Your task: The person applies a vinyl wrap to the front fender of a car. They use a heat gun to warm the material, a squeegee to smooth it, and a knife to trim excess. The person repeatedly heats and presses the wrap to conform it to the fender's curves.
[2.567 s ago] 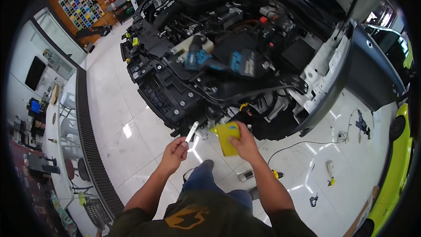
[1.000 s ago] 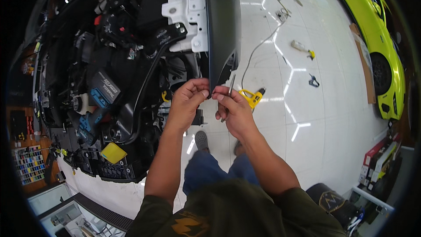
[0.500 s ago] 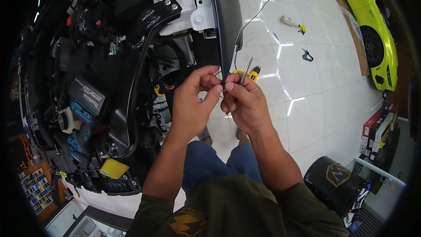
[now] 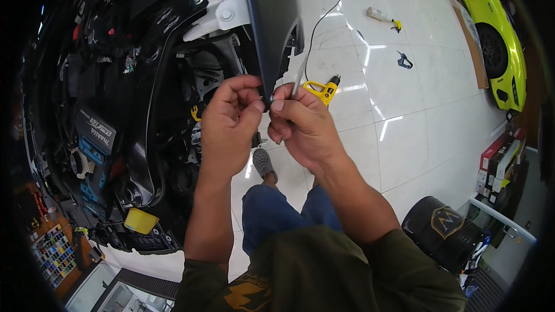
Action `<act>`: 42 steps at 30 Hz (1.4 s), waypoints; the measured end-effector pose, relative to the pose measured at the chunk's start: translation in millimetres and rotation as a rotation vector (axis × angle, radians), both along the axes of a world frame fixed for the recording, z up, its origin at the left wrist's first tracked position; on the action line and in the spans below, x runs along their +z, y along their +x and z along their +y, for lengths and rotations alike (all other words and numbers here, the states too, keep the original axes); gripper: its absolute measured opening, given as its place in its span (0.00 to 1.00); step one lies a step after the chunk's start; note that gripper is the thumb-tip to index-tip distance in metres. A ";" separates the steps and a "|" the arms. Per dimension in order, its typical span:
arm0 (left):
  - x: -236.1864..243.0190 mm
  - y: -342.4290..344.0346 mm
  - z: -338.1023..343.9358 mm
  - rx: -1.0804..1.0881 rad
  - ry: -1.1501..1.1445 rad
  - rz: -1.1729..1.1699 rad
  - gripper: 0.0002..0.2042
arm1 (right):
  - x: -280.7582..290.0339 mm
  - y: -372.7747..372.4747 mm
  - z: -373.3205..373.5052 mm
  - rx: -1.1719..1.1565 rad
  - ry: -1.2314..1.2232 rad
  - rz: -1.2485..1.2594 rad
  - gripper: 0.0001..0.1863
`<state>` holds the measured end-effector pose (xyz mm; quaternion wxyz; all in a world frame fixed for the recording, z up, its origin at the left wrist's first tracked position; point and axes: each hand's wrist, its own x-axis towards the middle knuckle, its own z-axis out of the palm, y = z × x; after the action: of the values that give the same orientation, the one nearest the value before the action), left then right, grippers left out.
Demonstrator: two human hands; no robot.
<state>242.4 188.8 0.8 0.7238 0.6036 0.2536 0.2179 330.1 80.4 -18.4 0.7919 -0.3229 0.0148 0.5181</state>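
A dark car fender (image 4: pixel 267 20) hangs down in the middle and narrows to a pointed lower tip. At that tip my left hand (image 4: pixel 225 130) is closed, thumb and forefinger pinching its left side. My right hand (image 4: pixel 312 127) pinches the other side of the tip, its thumb against the forefinger. A slim silver tool (image 4: pixel 300 75) is also held in my right hand, sticking up between the fingers; its kind I cannot make out. Whether a thin film or trim lies between my fingertips is hidden.
The open engine bay (image 4: pixel 115 81) fills the left, with a blue cordless power tool (image 4: pixel 95 156) and a yellow block (image 4: pixel 140 220) on it. A yellow heat gun (image 4: pixel 326 91), spray bottle (image 4: pixel 383 16) and black clamp (image 4: pixel 404 60) lie on the tiles. Right stand a black drum (image 4: pixel 442 234) and lime-green car (image 4: pixel 503 52).
Both hands and the fender tip now appear farther left and slightly higher as the view shifts. The heat gun shows more fully, and a grey clog has come into sight below my hands.
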 end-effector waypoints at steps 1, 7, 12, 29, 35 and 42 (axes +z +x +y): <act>0.1 -1.1 1.8 0.004 -0.021 -0.015 0.16 | -0.7 -2.4 2.9 -0.013 0.015 0.032 0.06; 5.8 -1.8 -3.6 0.013 -0.086 -0.036 0.25 | 4.9 0.3 -1.1 0.037 -0.023 0.058 0.06; 1.7 -0.4 -0.4 0.000 -0.284 -0.084 0.29 | -1.1 0.7 -0.3 0.050 -0.032 0.058 0.05; -16.3 0.3 -14.7 0.106 -0.096 -0.145 0.29 | 3.7 3.1 -43.8 0.034 -0.460 -0.541 0.14; -11.7 1.8 -22.4 0.160 -0.084 -0.180 0.29 | 10.1 -6.8 -41.9 0.033 -0.448 -0.728 0.22; -13.2 -0.3 -19.6 0.145 -0.230 -0.215 0.30 | 30.8 -12.6 -50.4 0.196 -0.559 -1.055 0.24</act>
<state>242.1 169.2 -12.4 0.7934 0.4701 0.2411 0.3023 317.5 30.0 12.4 0.5262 -0.7319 -0.2743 0.3349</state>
